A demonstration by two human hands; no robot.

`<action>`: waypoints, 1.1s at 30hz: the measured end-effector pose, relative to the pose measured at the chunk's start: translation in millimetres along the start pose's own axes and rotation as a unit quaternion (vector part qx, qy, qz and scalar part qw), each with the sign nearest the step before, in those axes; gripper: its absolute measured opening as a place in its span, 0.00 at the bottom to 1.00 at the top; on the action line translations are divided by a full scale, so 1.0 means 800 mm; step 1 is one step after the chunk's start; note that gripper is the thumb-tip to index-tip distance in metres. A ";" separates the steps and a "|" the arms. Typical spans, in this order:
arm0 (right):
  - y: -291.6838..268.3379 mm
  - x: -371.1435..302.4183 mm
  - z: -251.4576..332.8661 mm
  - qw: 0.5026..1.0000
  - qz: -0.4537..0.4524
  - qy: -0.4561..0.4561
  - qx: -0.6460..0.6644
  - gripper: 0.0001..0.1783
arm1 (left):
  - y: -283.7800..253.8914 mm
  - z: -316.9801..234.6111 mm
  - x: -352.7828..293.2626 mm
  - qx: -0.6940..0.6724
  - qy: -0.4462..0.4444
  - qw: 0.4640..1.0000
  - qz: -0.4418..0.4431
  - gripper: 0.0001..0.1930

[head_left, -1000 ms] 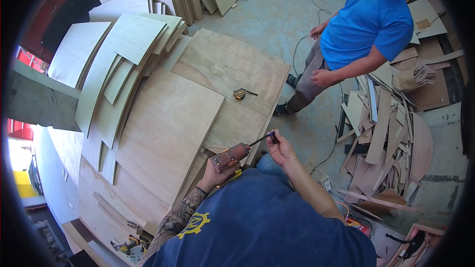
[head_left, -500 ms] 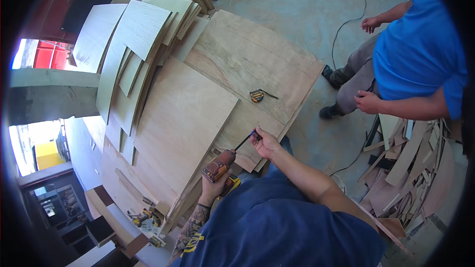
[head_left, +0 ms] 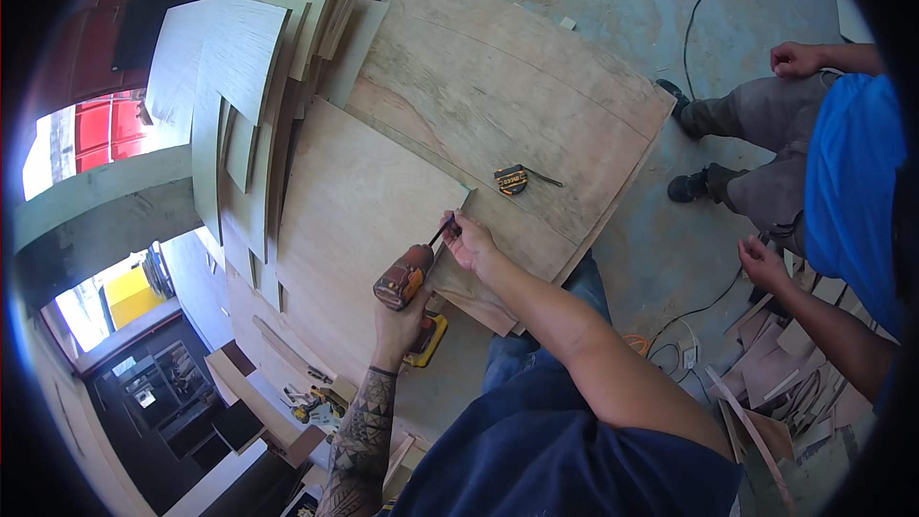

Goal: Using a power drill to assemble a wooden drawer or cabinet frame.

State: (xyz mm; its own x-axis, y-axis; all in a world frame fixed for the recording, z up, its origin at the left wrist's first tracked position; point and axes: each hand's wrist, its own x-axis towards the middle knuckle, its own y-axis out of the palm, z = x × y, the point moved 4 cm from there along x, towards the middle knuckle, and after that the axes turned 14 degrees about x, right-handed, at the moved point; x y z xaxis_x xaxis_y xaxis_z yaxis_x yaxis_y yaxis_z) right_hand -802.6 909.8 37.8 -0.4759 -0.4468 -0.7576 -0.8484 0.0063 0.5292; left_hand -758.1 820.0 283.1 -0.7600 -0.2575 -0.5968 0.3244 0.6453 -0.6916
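Note:
My left hand (head_left: pixel 400 330) is wrapped round the grip of a cordless drill (head_left: pixel 406 273), red-brown and dark with a yellow battery at its base. A long dark driver bit (head_left: pixel 439 233) points from it up and to the right. My right hand (head_left: pixel 467 241) pinches the far end of that bit; anything small between the fingertips is hidden. Both hands are over the right edge of a light plywood sheet (head_left: pixel 364 191), near its corner. That sheet overlaps a larger, browner plywood panel (head_left: pixel 517 86), where a black and yellow tape measure (head_left: pixel 511 180) lies.
Stacked plywood pieces (head_left: pixel 235 57) lean at the left. A co-worker in a blue shirt (head_left: pixel 857 196) stands at the right, beside a heap of wood offcuts (head_left: pixel 766 364). A cable (head_left: pixel 691 33) crosses the floor. More tools (head_left: pixel 321 407) lie at lower left.
The drill and both my hands have moved up and slightly left, closer to the sheet's corner. My view has shifted too. The co-worker appears farther right, with arms moved.

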 end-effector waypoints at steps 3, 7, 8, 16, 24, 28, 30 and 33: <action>0.007 0.026 0.002 1.000 0.004 -0.014 0.027 0.12 | -0.005 -0.034 0.030 0.064 0.000 0.998 0.006 0.19; 0.003 0.036 0.011 0.999 0.015 -0.041 0.029 0.12 | -0.014 -0.050 0.054 0.118 -0.056 0.991 0.042 0.23; 0.004 0.035 0.009 0.998 0.017 -0.045 0.030 0.12 | -0.016 -0.044 0.060 0.130 -0.035 0.990 0.035 0.24; 0.000 0.036 0.012 0.998 0.031 -0.050 0.026 0.11 | -0.014 -0.061 0.064 0.137 -0.021 0.989 0.049 0.25; -0.001 0.036 0.014 0.998 0.038 -0.050 0.022 0.13 | -0.011 -0.067 0.063 0.115 0.068 0.991 0.001 0.24; 0.003 0.036 0.013 0.998 0.034 -0.044 0.018 0.13 | -0.012 -0.057 0.066 0.125 0.043 0.991 -0.001 0.25; 0.003 0.035 0.011 0.999 0.030 -0.043 0.013 0.13 | -0.014 -0.065 0.065 0.102 0.094 0.990 -0.013 0.24; -0.003 0.040 0.019 0.998 0.042 -0.037 -0.002 0.11 | -0.018 -0.085 0.063 0.115 -0.016 0.993 0.016 0.20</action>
State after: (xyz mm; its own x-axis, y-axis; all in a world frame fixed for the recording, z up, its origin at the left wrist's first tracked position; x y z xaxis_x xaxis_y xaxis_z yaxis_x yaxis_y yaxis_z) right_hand -819.4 909.1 6.7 -0.5610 -0.3780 -0.7365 -0.8039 0.0365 0.5936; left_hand -839.5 846.8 290.5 -0.7301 -0.2648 -0.6300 0.4708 0.4733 -0.7445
